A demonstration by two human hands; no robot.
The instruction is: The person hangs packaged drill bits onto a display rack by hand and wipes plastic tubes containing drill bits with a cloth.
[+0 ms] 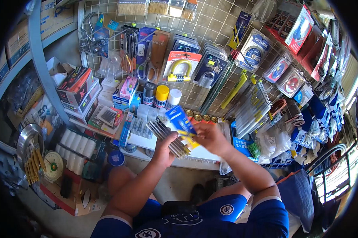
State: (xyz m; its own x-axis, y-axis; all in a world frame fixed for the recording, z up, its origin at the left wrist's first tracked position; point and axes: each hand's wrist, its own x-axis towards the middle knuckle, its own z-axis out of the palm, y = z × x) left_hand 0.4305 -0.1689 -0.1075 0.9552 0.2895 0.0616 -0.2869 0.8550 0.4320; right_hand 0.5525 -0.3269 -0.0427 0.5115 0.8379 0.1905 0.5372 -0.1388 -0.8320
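Note:
My left hand (165, 150) is closed around a stack of long, thin packets (163, 133) that look silvery grey with yellow lower ends. To its right, my right hand (211, 138) pinches the edge of a blue and yellow card (181, 121), which is tilted over the stack. Whether the card touches the stack is not clear. Both hands are above the front of a white shelf (202, 154). Just behind them stand spray cans with a yellow cap (162, 92), a white cap (174, 96) and a dark cap (148, 90).
Padlocks (206, 77), scissors (147, 71) and brushes (159, 8) hang on a wire grid behind. Packaged goods hang at the right. Boxes (77, 85) are stacked at the left, above white rolls (77, 146) and a round scale (53, 166).

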